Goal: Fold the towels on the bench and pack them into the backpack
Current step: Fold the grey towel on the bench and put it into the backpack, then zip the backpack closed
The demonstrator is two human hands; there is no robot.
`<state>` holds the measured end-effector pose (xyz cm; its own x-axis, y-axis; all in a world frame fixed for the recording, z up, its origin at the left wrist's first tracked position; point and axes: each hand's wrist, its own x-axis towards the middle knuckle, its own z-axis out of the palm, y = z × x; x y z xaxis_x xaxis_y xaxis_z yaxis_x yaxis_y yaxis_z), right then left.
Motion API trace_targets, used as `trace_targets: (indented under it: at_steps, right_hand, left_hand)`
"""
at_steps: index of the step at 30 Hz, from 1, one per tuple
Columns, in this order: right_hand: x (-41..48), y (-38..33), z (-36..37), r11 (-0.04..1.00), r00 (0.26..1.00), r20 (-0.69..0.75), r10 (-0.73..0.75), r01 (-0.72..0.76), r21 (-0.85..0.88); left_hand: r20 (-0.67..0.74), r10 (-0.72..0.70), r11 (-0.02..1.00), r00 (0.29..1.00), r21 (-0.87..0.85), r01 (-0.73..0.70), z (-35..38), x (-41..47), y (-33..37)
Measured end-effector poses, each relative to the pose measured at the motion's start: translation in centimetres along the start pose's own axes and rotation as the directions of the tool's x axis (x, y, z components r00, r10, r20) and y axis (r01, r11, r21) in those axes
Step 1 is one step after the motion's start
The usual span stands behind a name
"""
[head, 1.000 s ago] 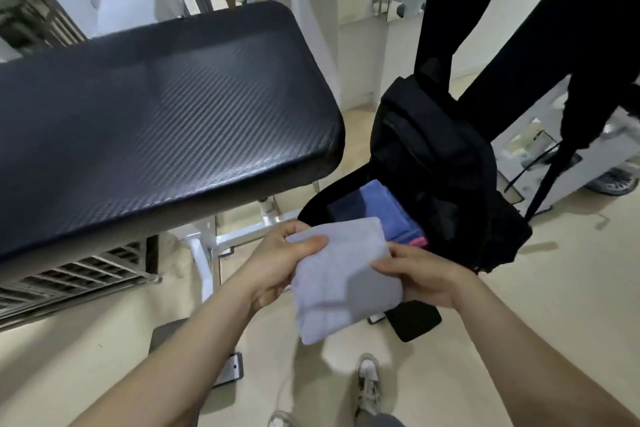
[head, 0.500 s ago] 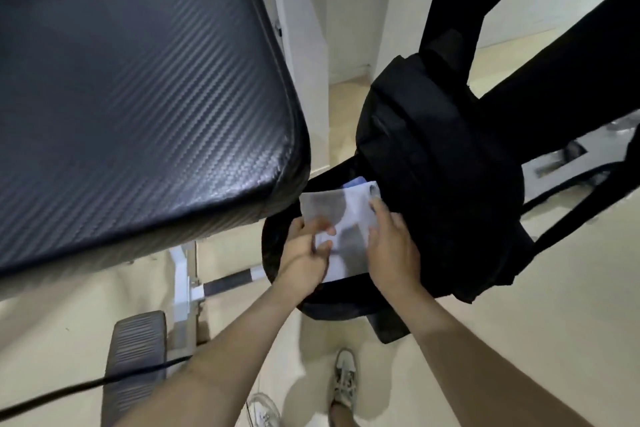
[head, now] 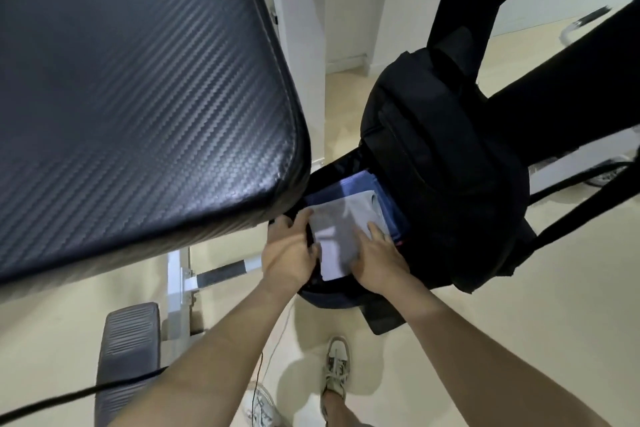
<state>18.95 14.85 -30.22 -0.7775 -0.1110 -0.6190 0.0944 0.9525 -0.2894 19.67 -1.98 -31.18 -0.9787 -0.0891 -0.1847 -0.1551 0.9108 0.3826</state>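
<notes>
left hand [head: 289,253] pinches grey towel [head: 337,236], right hand [head: 379,255] presses flat on it (atop blue towel [head: 353,183] in backpack [head: 436,149])

Narrow way into backpack [head: 443,166]: hemmed by surface [head: 138,97] corner at 10 o'clock, bag's bulk at 2. Open floor [head: 519,340] at 5.
</notes>
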Motion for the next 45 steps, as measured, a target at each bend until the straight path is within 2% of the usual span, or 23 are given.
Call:
trace_targets:
  at_steps: [2,3,5,7,9,12,14,16,17,19,20,21,22,23,25,26,29,31,34,37,39,42,45]
  right_hand:
    - [-1.4,0.1,-1.4,0.998,1.000,-0.020,-0.007,0.008,0.055]
    - [-2.3,0.3,-2.0,0.995,0.999,-0.046,-0.008,0.013,0.104]
    - [-4.3,0.6,-3.0,0.971,0.996,-0.088,0.012,0.009,0.239]
    - [-6.0,1.1,-3.6,0.938,0.990,-0.134,0.052,-0.003,0.347]
    - [-7.5,1.3,-4.2,0.934,0.978,-0.196,0.071,0.004,0.358]
    - [-9.3,1.7,-5.2,0.912,0.965,-0.253,0.065,0.045,0.407]
    - [-10.8,2.2,-5.7,0.842,0.937,-0.336,0.096,0.103,0.529]
    - [-13.1,3.2,-6.0,0.737,0.844,-0.498,0.200,0.205,0.644]
    - [-14.2,3.9,-6.2,0.732,0.747,-0.610,0.264,0.256,0.631]
    - [-16.1,5.5,-7.0,0.789,0.524,-0.785,0.332,0.302,0.535]
    - [-16.6,6.1,-7.6,0.817,0.435,-0.831,0.348,0.295,0.496]
    - [-16.8,6.5,-8.1,0.825,0.387,-0.850,0.357,0.296,0.481]
    - [-16.9,6.6,-8.8,0.819,0.400,-0.849,0.345,0.313,0.481]
    - [-16.6,6.4,-9.2,0.797,0.478,-0.823,0.307,0.343,0.497]
    - [-16.4,5.4,-9.5,0.720,0.726,-0.668,0.164,0.375,0.584]
    - [-16.3,4.9,-9.3,0.699,0.807,-0.583,0.093,0.365,0.616]
    - [-17.5,3.5,-9.1,0.615,0.878,-0.478,0.031,0.360,0.701]
    - [-19.1,3.1,-9.3,0.543,0.908,-0.401,-0.119,0.398,0.740]
    - [-21.7,3.0,-9.4,0.420,0.894,-0.222,-0.389,0.386,0.821]
    - [-23.2,2.7,-8.9,0.444,0.853,-0.263,-0.451,0.470,0.762]
    - [-23.8,1.6,-8.0,0.530,0.839,-0.454,-0.300,0.542,0.652]
    - [-24.6,0.8,-6.6,0.618,0.711,-0.703,-0.010,0.557,0.554]
    - [-25.7,2.5,-7.0,0.524,0.704,-0.705,0.092,0.568,0.635]
  left_hand:
    - [-0.201,-0.133,0.991,0.971,-0.012,0.133,-1.3,-1.3,-1.5]
    - [-0.189,-0.254,0.967,0.948,-0.064,0.247,-1.6,-1.8,-2.4]
    - [0.055,-0.498,0.815,0.865,-0.311,0.489,-1.7,-2.4,-3.6]
    - [0.432,-0.525,0.505,0.733,-0.535,0.677,-1.2,-3.3,-3.7]
    - [0.575,-0.459,0.338,0.677,-0.592,0.732,-0.4,-4.0,-3.4]
    - [0.527,-0.477,0.271,0.703,-0.673,0.688,0.4,-4.6,-2.5]
    - [0.458,-0.469,0.304,0.755,-0.719,0.625,-0.6,-4.8,-1.4]
    - [0.408,-0.409,0.333,0.817,-0.766,0.549,-2.5,-5.1,0.3]
    - [0.393,-0.368,0.331,0.843,-0.792,0.513,-3.7,-5.4,1.2]
    - [0.369,-0.301,0.302,0.879,-0.838,0.455,-6.4,-6.2,3.1]
    - [0.363,-0.274,0.274,0.890,-0.858,0.434,-7.6,-6.8,4.1]
    - [0.364,-0.244,0.242,0.899,-0.875,0.420,-8.7,-7.4,5.2]
    - [0.366,-0.202,0.214,0.908,-0.888,0.406,-9.8,-8.2,6.3]
    - [0.365,-0.152,0.194,0.918,-0.900,0.390,-10.8,-9.0,7.5]
    - [0.342,-0.048,0.190,0.938,-0.919,0.345,-12.7,-10.5,9.5]
    - [0.322,-0.002,0.191,0.947,-0.929,0.316,-13.4,-11.3,10.4]
    - [0.265,0.063,0.158,0.962,-0.955,0.252,-15.3,-13.0,12.5]
    - [0.229,0.065,0.113,0.971,-0.969,0.221,-16.3,-13.8,13.4]
    - [0.182,0.066,0.107,0.981,-0.979,0.174,-17.4,-15.1,14.3]
    - [0.127,0.056,0.132,0.990,-0.984,0.119,-18.0,-16.2,15.0]
    - [0.090,0.025,0.160,0.996,-0.983,0.085,-18.1,-16.7,15.4]
    - [0.097,0.074,0.199,0.993,-0.977,0.081,-18.3,-17.6,16.0]
    - [0.112,0.224,0.431,0.968,-0.902,0.005,-18.7,-18.7,15.9]
